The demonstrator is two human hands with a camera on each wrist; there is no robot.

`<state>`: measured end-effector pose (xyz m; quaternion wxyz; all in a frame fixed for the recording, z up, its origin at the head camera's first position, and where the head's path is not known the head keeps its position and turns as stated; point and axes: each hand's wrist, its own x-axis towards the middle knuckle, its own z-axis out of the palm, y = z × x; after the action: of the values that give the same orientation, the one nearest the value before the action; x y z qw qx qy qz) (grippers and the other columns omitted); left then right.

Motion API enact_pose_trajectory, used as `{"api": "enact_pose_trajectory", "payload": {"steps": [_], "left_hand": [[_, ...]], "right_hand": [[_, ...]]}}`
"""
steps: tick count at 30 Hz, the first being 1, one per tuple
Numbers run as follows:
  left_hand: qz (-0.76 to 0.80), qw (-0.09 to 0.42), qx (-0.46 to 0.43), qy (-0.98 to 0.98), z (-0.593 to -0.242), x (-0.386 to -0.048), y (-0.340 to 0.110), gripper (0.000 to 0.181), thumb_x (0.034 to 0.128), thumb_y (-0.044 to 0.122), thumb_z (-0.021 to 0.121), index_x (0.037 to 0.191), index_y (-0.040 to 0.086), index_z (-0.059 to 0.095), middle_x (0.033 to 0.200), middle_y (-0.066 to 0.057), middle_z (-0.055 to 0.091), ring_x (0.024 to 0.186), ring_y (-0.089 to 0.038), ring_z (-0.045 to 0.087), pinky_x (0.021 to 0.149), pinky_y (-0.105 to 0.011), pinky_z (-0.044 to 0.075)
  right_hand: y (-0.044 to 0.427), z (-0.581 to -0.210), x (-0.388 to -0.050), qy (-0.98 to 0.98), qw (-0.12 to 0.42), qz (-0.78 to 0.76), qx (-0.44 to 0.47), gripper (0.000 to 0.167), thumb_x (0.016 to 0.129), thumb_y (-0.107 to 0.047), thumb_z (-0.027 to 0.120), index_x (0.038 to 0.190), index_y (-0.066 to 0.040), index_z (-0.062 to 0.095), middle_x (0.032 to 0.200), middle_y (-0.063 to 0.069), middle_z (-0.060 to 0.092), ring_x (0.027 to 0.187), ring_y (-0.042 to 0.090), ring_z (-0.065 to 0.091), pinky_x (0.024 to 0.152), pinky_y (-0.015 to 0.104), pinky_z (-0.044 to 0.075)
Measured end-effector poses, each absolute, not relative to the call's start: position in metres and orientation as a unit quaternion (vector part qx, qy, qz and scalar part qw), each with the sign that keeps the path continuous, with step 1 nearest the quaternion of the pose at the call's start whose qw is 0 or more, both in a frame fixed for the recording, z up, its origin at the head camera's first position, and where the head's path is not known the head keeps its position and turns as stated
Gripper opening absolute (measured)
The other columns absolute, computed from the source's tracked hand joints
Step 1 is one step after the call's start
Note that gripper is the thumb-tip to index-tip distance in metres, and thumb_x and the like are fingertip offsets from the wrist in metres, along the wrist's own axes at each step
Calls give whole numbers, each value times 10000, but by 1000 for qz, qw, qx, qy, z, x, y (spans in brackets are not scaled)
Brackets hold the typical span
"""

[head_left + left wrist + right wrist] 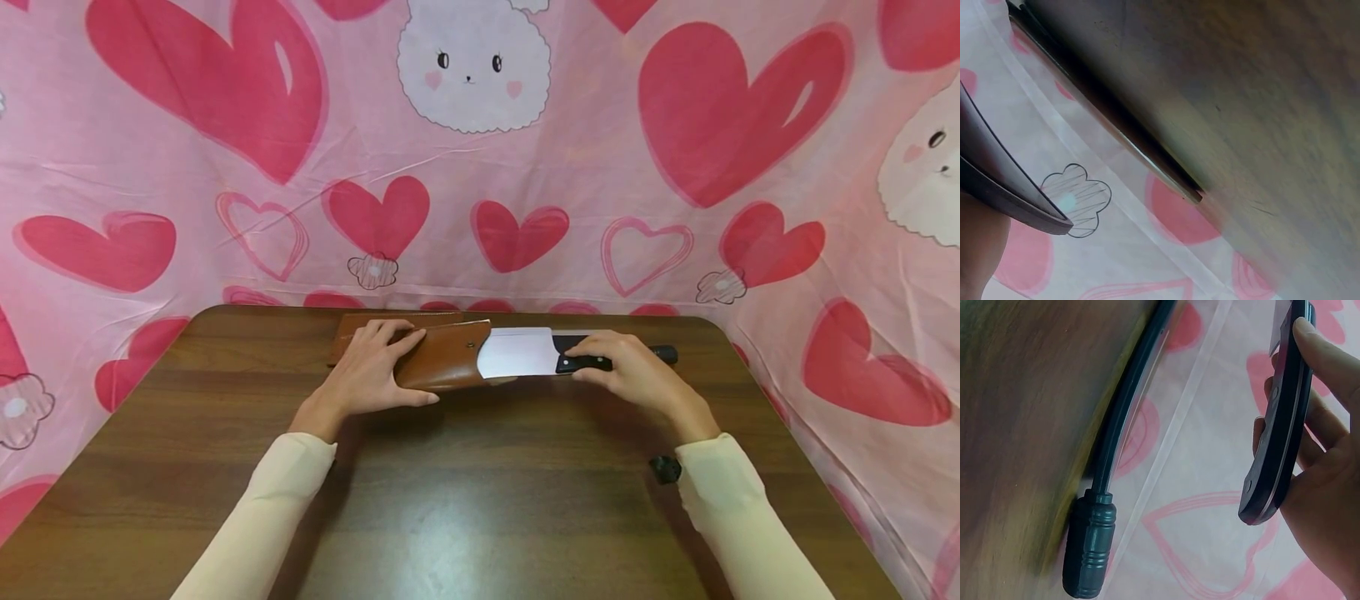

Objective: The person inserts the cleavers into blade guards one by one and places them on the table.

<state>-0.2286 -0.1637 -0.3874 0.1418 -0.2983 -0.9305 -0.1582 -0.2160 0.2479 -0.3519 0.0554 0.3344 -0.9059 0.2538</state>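
Cleaver [517, 353], with a broad pale blade and riveted black handle, sits just below right of the frame's centre, its blade partly inside a smooth brown leather sheath [453, 362]. Of the hands, the right hand [633, 371] curls round the handle; the left hand [367, 371] grips the sheath, thumb stretched along its lower edge. Wood-grained worktop [480, 508] stretches to the frame's bottom; its far edge meets heart-printed cloth [517, 167].
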Motion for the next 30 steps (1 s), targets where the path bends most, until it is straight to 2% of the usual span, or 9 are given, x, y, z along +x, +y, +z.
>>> {"api": "enact_pose_trajectory", "payload": {"steps": [23, 30], "left_hand": [[-167, 140, -301, -928, -390, -229, -158, 1033, 683, 749, 755, 1473, 113, 556, 1407, -112, 488, 1291, -344, 392, 1050, -551, 309], [-171, 137, -302, -928, -393, -229, -158, 1034, 690, 756, 749, 1473, 110, 554, 1407, -111, 488, 1297, -339, 386, 1052, -550, 305]], "right_hand": [[225, -351, -215, -898, 63, 211, 382, 319, 874, -118, 809, 1184, -71, 752, 1122, 26, 710, 1096, 245, 632, 978, 504, 473], [222, -354, -215, -893, 83, 198, 396, 327, 853, -118, 829, 1169, -70, 760, 1107, 27, 707, 1077, 226, 628, 951, 459, 500]]}}
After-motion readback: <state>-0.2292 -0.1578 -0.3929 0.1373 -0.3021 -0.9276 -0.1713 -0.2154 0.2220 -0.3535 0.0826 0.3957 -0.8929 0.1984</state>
